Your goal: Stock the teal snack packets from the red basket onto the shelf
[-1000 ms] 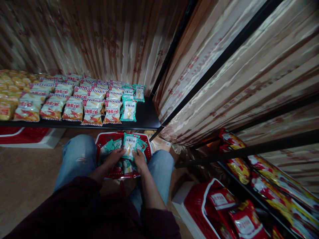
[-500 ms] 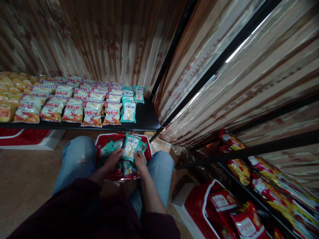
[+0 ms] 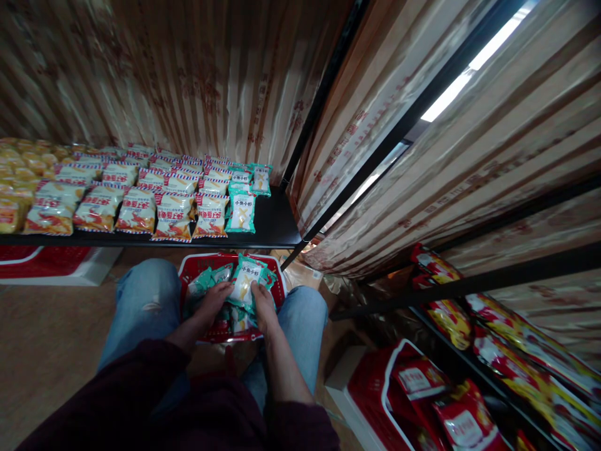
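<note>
Between my knees stands a red shopping basket (image 3: 188, 268) with several teal-and-white snack bags (image 3: 206, 279) inside. Over it, a teal-and-white snack bag (image 3: 246, 279) is gripped at both sides, its printed front facing up. My left hand (image 3: 216, 299) pinches the bag's left edge. On the right edge, my right hand (image 3: 263, 304) closes with the thumb on top. On the black shelf (image 3: 272, 225) ahead, a few matching teal bags (image 3: 242, 212) stand at the right end, beside rows of white-and-orange snack bags (image 3: 136, 210).
Yellow packs (image 3: 14, 210) fill the shelf's left end. A black shelf post (image 3: 338, 213) rises right of the basket. At lower right, another red basket (image 3: 375, 388) holds red snack bags, below a rack of red-and-yellow bags (image 3: 511, 351). Pleated curtains (image 3: 211, 75) hang behind.
Both hands keep hold of the same teal-and-white bag, which has tilted slightly. The camera view has shifted a little; the bags on the shelf stay in place.
</note>
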`<action>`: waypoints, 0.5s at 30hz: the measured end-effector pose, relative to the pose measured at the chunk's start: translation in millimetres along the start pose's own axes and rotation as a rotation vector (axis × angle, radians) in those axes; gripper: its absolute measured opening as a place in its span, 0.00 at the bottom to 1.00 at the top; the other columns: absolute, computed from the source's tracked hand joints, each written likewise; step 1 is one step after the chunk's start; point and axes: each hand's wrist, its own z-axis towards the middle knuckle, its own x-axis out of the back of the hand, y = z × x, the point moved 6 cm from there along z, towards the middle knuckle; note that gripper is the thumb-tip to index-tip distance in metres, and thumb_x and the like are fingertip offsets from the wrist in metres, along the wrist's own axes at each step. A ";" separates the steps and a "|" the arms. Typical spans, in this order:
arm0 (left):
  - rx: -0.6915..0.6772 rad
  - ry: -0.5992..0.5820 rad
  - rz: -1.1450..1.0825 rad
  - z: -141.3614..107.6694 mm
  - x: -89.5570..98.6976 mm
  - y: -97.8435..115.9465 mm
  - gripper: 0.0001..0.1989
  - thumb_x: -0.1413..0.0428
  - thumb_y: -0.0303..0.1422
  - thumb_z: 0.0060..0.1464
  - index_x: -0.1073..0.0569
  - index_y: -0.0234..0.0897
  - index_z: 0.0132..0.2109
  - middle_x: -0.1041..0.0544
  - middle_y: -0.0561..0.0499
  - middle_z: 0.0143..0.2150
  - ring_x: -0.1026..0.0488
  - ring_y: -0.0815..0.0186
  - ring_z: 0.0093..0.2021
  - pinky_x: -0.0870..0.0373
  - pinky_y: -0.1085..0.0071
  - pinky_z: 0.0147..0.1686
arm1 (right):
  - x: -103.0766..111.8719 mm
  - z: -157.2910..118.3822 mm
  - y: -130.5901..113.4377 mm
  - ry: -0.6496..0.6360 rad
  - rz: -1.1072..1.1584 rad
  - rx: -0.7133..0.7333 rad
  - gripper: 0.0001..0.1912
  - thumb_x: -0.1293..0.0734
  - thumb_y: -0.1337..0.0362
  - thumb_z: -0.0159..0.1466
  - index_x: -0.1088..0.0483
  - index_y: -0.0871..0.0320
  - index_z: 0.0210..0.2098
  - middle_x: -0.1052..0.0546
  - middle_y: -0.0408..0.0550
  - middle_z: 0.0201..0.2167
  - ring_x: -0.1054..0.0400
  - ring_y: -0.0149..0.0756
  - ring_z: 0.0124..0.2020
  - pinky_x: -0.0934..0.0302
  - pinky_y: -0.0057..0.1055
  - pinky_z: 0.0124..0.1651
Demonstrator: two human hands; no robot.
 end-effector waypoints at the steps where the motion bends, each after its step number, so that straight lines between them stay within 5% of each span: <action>1: -0.001 -0.004 0.009 -0.4 -0.5 0.6 0.13 0.41 0.40 0.39 0.24 0.37 0.32 0.21 0.49 0.35 0.26 0.59 0.40 0.32 0.66 0.42 | -0.9 -0.1 0.7 -0.007 0.023 -0.019 0.25 0.34 0.46 0.53 0.29 0.59 0.39 0.21 0.49 0.32 0.27 0.39 0.34 0.33 0.32 0.37; 15: -0.068 0.067 0.093 4.8 5.9 -1.6 0.12 0.44 0.38 0.39 0.26 0.37 0.32 0.22 0.48 0.32 0.26 0.59 0.38 0.33 0.66 0.39 | 1.6 1.1 -0.8 0.049 0.111 0.041 0.19 0.32 0.49 0.50 0.31 0.57 0.33 0.23 0.43 0.27 0.28 0.35 0.28 0.35 0.31 0.35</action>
